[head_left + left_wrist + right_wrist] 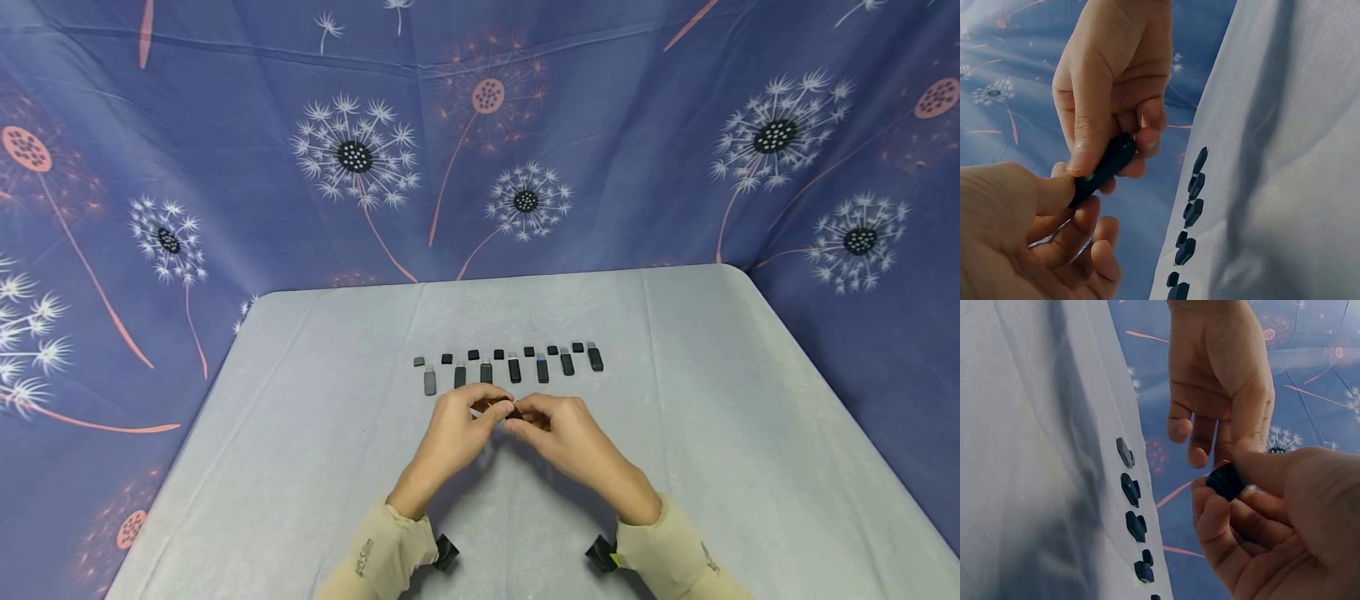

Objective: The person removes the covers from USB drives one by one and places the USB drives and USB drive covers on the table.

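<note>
Both hands meet over the front of the table, on the near side of a row of flash drives. My left hand (461, 425) pinches one end of a black USB flash drive (1105, 169) between thumb and fingers. The other end is gripped by the thumb and fingertips of my right hand (570, 433). Fingers cover much of this drive, so its connector cannot be made out. Beyond the hands lie several uncapped drives, a grey one (430, 381) at the left and black ones such as this drive (596, 358) at the right.
Small loose caps lie behind the drives, among them a grey cap (419, 362) and a black cap (577, 347). A pale cloth covers the table (300, 433). Blue dandelion-print fabric (600, 125) hangs behind and at both sides.
</note>
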Tool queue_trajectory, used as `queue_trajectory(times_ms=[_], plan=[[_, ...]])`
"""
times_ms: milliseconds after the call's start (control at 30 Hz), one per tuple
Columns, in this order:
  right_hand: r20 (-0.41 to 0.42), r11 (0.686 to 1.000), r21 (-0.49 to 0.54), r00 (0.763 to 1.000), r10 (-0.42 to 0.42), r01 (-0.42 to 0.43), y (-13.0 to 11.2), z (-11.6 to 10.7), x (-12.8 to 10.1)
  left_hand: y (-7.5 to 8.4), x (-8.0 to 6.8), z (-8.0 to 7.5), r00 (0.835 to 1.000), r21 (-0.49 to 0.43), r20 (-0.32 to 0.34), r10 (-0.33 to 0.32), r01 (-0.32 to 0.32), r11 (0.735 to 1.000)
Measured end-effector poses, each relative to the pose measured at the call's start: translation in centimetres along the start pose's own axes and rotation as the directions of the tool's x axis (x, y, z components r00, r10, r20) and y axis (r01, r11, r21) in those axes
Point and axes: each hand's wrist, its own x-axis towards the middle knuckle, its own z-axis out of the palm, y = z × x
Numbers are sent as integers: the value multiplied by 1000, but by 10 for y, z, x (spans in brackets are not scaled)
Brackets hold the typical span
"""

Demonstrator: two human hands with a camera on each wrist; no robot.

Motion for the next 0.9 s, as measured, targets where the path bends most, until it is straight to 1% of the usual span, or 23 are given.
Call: queue_trajectory(times_ms=[100,200,300,500,633,900], plan=[[21,999,31,1000,14,-15,0,1,0,0,0,0,999,3,-4,32,-32,999],[36,999,50,999,11,-13,1,1,0,0,0,0,998,3,-8,54,-54,999],[36,999,48,999,3,-4,1,2,2,0,0,0,998,6,-19,55,-55,998],[27,999,48,1000,-12,11,0,4,5,2,1,-1,999,-2,-35,22,-22,1000],[18,999,38,999,-31,30,-2,3,6,3,0,-2,999,-7,-44,12,-12,1000],[9,998,29,999,-52,52,-5,3,7,6,0,-4,998,4,-58,33,-33,999]])
